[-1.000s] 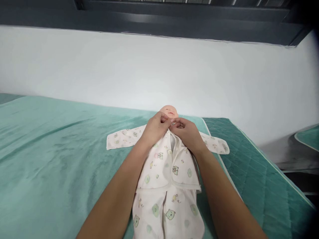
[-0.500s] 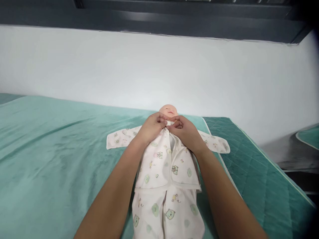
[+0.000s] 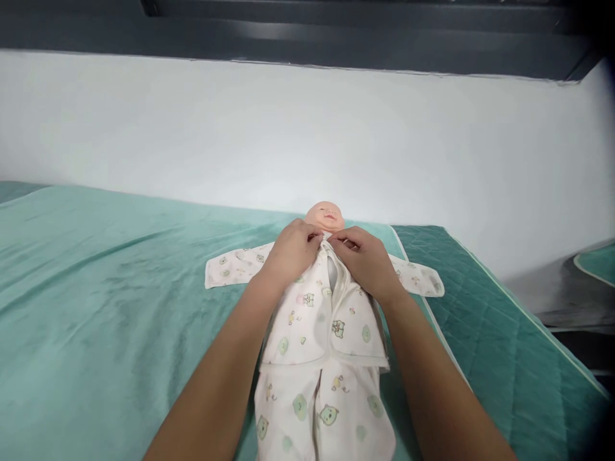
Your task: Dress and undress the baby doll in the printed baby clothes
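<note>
A baby doll [image 3: 327, 212] lies on its back, head away from me, in a white baby jacket [image 3: 300, 323] with printed animals. Matching trousers [image 3: 336, 410] cover its legs. At the jacket's neckline my left hand [image 3: 294, 251] pinches the collar edge on the left side. Opposite it, my right hand [image 3: 366, 259] pinches the other collar edge, fingertips close to the left ones. Below my hands the jacket's front gapes, showing a grey strip, with a small button or snap partway down. Both sleeves stretch out sideways. The fastening between my fingertips is hidden.
A light green sheet [image 3: 120, 307] lies under the doll. To the right is a darker quilted green pad [image 3: 485, 320] with pale piping. A white wall [image 3: 240, 134] rises behind, below a dark metal beam [image 3: 336, 41]. Another green edge [image 3: 598, 262] shows at far right.
My fingertips have shifted slightly at the collar, and the right hand sits a little further right and lower. More of the doll's chin and neck shows. The doll stays in place.
</note>
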`<state>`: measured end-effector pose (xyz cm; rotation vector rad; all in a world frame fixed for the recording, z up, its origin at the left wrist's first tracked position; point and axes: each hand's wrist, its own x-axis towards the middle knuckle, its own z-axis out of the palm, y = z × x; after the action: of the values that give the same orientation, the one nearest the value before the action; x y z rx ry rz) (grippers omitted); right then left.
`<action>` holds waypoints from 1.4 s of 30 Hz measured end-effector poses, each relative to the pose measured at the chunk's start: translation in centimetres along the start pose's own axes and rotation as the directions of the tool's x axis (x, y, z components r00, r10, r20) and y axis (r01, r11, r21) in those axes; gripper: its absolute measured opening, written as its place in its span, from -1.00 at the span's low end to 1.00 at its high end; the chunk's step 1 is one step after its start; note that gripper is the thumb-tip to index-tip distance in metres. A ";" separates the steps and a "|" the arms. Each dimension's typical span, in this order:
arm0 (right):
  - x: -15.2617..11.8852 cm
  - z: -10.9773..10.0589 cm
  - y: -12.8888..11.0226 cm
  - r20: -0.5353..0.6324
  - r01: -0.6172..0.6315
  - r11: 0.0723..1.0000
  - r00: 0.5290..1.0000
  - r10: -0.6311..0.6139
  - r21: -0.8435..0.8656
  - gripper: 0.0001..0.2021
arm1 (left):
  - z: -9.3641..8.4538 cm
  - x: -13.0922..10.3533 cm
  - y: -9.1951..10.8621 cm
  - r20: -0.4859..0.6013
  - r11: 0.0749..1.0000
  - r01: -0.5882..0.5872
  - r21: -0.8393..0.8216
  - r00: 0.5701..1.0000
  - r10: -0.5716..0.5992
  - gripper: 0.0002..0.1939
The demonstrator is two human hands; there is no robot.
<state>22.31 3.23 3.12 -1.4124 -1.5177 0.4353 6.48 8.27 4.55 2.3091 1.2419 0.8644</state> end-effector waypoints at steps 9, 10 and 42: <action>-0.2 -0.1 0.2 0.118 -0.029 0.998 0.992 0.036 -0.060 -0.79 | 0.1 -0.2 -0.7 0.011 0.994 -0.034 -0.100 0.999 0.036 -0.66; -0.2 -0.3 0.2 0.132 -0.018 0.997 0.991 0.027 -0.072 -0.79 | 0.1 -0.2 -0.7 0.008 0.994 -0.039 -0.104 0.999 0.040 -0.65; -2.1 -3.2 -1.9 0.346 -0.398 0.839 0.898 0.272 0.371 -0.77 | -2.2 -3.4 2.7 0.210 0.793 0.226 -0.566 0.970 -0.126 -0.87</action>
<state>23.52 -0.24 5.22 -1.2912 -1.2698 1.1669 5.23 4.07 6.58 1.6966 0.9283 0.8284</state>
